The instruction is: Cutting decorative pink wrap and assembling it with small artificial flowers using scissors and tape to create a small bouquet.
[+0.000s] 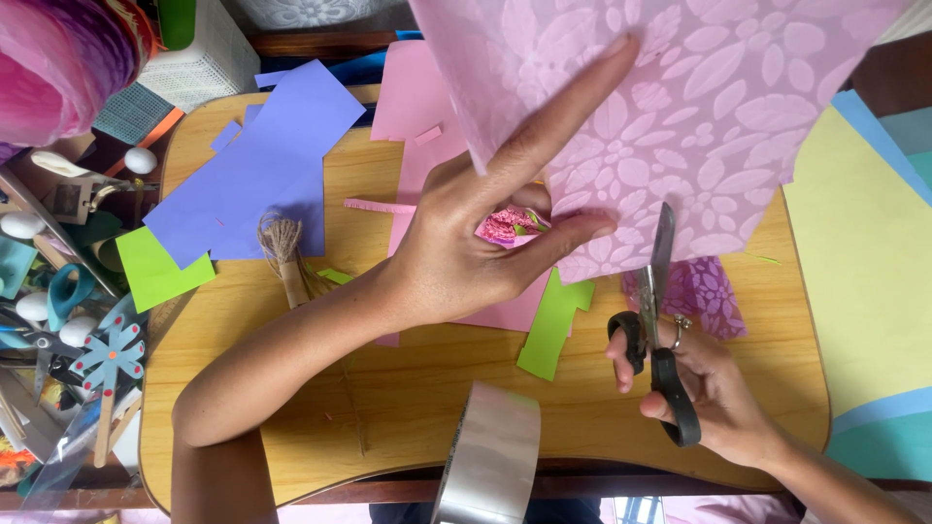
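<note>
My left hand (466,243) pinches the lower edge of a large pink sheet with a pale flower pattern (699,107), held up over the wooden board (408,388); its forefinger lies flat along the sheet. A small pink paper flower (505,225) sits tucked under that hand's fingers. My right hand (704,383) grips black-handled scissors (656,320) with the blades pointing up, their tip at the sheet's bottom edge. A purple patterned scrap (704,291) lies beside the blades.
Purple paper (262,165), plain pink paper (417,107), green scraps (553,325) and a twine bundle (282,243) lie on the board. A grey tape roll (490,456) stands at the near edge. Craft clutter (58,320) fills the left; yellow and blue sheets (864,272) the right.
</note>
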